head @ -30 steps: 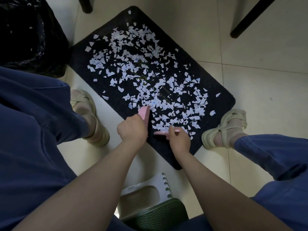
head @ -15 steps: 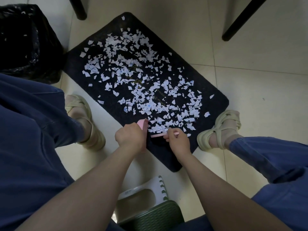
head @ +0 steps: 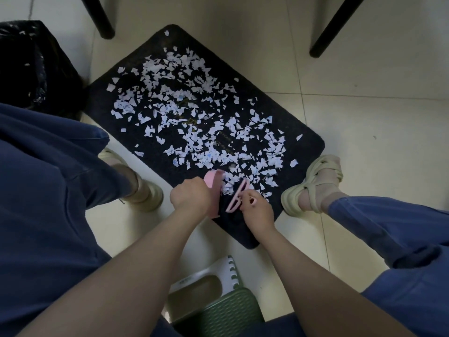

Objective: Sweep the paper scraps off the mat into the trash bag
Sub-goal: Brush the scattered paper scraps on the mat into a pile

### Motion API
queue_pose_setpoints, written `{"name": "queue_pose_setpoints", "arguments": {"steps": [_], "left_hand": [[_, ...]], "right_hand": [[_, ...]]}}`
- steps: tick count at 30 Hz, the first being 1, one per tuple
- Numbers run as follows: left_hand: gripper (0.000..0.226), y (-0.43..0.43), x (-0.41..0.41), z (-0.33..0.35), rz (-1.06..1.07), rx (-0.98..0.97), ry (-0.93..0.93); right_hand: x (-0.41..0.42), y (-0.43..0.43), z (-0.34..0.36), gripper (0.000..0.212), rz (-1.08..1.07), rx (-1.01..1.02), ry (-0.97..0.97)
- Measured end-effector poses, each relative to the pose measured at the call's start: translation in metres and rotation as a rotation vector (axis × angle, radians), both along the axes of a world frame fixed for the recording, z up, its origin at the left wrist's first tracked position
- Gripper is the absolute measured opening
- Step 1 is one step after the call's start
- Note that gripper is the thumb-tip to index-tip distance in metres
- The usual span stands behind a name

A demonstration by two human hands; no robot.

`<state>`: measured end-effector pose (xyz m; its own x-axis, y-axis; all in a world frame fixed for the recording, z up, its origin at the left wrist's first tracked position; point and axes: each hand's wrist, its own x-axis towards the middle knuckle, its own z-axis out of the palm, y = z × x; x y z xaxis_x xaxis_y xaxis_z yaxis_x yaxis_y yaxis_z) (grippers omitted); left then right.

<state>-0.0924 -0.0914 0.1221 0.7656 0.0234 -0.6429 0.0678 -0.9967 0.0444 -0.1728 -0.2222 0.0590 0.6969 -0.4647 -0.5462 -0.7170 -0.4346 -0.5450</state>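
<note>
A black mat (head: 303, 139) lies on the tiled floor, strewn with several white paper scraps (head: 194, 127). At the mat's near corner my left hand (head: 190, 199) grips a small pink dustpan (head: 211, 182) standing on its edge. My right hand (head: 255, 209) holds a pink brush (head: 237, 198), tilted toward the dustpan, with a little heap of scraps between the two tools. A black trash bag (head: 31, 66) stands at the far left, touching the mat's left corner, with a few scraps inside.
My feet in cream sandals (head: 315, 183) sit on either side of the mat's near end. Two black furniture legs (head: 99, 18) stand beyond the mat. A green and white stool (head: 213, 297) is under me.
The brush has swung from lying flat across to a steep tilt, pushing scraps toward the dustpan. The view has shifted slightly, so the mat sits lower in frame.
</note>
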Motion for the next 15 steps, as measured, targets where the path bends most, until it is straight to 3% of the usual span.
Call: {"name": "queue_pose_setpoints", "arguments": {"steps": [4,7,11,13,15], "left_hand": [[0.035,-0.002,-0.007,-0.004,-0.024,0.024,0.006],[0.039,-0.002,-0.005,-0.006,-0.001,0.046,-0.065],[0.04,-0.005,0.0,-0.005,0.048,0.039,-0.075],[0.039,-0.007,0.001,-0.005,0.074,0.026,-0.066],[0.038,-0.011,0.0,-0.005,0.083,0.028,-0.052]], "right_hand": [[-0.015,-0.012,-0.005,0.031,-0.088,-0.263,0.218],[-0.017,-0.021,-0.011,0.039,-0.015,-0.238,0.403],[-0.005,-0.012,-0.004,0.034,0.073,-0.056,0.174],[-0.002,-0.008,-0.002,0.034,-0.023,-0.024,0.051],[-0.003,-0.005,0.0,0.033,-0.115,-0.118,0.062]]}}
